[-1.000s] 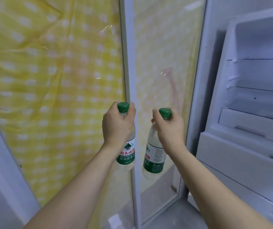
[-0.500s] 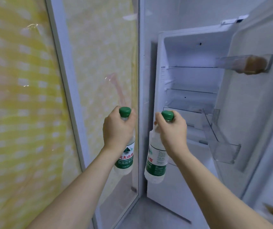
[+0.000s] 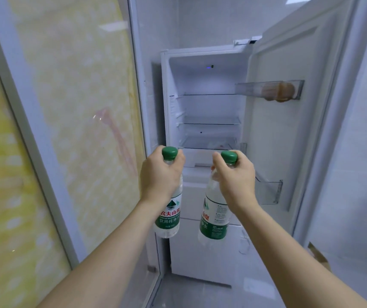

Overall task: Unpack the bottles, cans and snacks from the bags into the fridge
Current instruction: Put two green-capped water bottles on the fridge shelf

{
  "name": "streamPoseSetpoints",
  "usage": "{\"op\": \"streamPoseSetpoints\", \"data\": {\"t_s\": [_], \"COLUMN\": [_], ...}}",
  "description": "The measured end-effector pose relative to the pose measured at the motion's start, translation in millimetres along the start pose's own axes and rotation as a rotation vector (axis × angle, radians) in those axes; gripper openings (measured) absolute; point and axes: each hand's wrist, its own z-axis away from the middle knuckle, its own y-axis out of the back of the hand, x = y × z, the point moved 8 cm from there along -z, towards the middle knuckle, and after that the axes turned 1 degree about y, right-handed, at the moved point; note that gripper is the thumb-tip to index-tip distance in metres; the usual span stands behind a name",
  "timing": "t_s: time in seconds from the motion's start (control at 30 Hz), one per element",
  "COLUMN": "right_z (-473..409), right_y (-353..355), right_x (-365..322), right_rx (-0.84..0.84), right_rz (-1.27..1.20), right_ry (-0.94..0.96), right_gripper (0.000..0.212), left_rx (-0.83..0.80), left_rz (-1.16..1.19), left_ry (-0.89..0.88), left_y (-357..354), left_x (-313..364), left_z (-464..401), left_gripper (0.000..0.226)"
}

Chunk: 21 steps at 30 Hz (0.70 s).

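- Over the last second the view swings from the yellow checked curtain behind glass to the open fridge (image 3: 204, 103), which now sits dead ahead at twelve o'clock with its door (image 3: 289, 130) swung out toward two o'clock.
- The left hand (image 3: 160, 176) grips one water bottle (image 3: 168, 216) by the neck, fingers clamped just under the green cap; the grip looks the same as a second ago.
- The right hand (image 3: 233, 178) holds the second water bottle (image 3: 214, 221) the same way, fingers wrapped round its neck. Both bottles hang upright, side by side but apart, in front of the fridge and not yet inside.
- This likely means the person has arrived and the next step is to set the bottles on a shelf or in a door bin.
- The glass shelves (image 3: 209, 123) look bare; the lower door bin (image 3: 269, 192) at three o'clock also appears free.
- The upper door bin (image 3: 271, 90) at one o'clock holds something brownish, too blurred to name.
- The glass panel (image 3: 78, 107) with the curtain fills nine o'clock; grey floor tiles (image 3: 200, 294) lie below at six.
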Motion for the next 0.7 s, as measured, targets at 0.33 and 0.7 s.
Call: {"op": "streamPoseSetpoints", "data": {"t_s": [0.33,0.7], "right_z": [4.8,-8.9], "right_y": [36.9,43.5], "right_x": [-10.9,-7.7], "right_rx": [0.111,0.113], "right_rz": [0.082,0.103], "right_ry": [-0.004,0.025], "right_gripper": [0.018,0.02], "left_rx": [-0.095,-0.104], "left_rz": [0.125,0.119], "left_ry": [-0.045,-0.057], "left_y": [-19.1,-37.8], "left_x": [20.7,23.7], "left_z": [3.1,-0.4], "left_gripper": [0.027,0.028]}}
